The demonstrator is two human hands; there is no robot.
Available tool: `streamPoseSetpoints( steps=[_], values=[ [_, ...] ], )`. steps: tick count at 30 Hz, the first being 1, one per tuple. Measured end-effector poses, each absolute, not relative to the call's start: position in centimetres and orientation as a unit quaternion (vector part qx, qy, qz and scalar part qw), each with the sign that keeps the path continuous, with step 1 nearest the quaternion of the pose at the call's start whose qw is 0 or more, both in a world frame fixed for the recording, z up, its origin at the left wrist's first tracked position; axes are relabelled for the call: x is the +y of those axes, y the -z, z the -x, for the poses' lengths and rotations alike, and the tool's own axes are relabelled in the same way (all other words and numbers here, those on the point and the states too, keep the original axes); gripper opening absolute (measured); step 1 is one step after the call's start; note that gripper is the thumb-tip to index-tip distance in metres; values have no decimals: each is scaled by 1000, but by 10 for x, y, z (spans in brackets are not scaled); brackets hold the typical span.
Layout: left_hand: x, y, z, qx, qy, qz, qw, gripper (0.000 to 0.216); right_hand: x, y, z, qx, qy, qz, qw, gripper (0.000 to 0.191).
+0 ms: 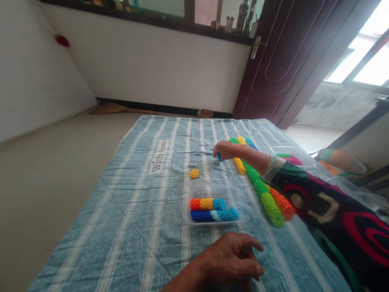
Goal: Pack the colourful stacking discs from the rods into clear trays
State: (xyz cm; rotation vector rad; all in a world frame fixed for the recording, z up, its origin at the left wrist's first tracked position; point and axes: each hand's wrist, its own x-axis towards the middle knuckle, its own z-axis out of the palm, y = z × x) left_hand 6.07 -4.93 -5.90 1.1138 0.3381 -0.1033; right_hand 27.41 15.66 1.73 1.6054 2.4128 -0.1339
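My left hand (228, 259) is at the bottom of the view, its fingers apart and pointing right, with nothing in it. Just beyond it stands a clear plastic container (189, 190). Inside lie two crocheted-looking sticks: a red, yellow and blue one (207, 203) and a dark blue, white and light blue one (200, 215). Behind the container a round yellow piece (194, 173) rests on the cloth. My right hand is out of view. Another person's hand (225, 150), reaching from the right in a patterned sleeve, pinches a small blue piece (219, 157).
The striped blue tablecloth (121, 211) carries the words "With love". Long textured sticks, green (257, 180) and orange (281, 202) among them, lie under and beside the other person's arm. Another clear container (278, 151) with pink and green pieces stands at the right. A door (273, 61) is behind.
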Motion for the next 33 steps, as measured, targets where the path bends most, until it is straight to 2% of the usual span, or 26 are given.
streamPoseSetpoints(
  steps=[9,14,19,23,26,33],
  values=[
    [-46,55,-64,166,49,-538,825,56,118,-4,-273,836,50,-544,45,45],
    [-47,53,-64,167,43,-549,817,56,105,-21,-273,839,63,-540,10,41],
    [-47,51,-64,153,39,-569,807,55,67,-47,-267,867,139,-476,-55,48],
    [-47,49,-65,146,42,-590,793,52,30,-53,-256,891,183,-414,-29,57],
    [-47,47,-65,142,42,-602,785,50,10,-47,-250,903,174,-392,6,61],
    [-48,44,-66,149,46,-609,777,53,-6,-30,-249,917,120,-378,33,54]
  ],
)
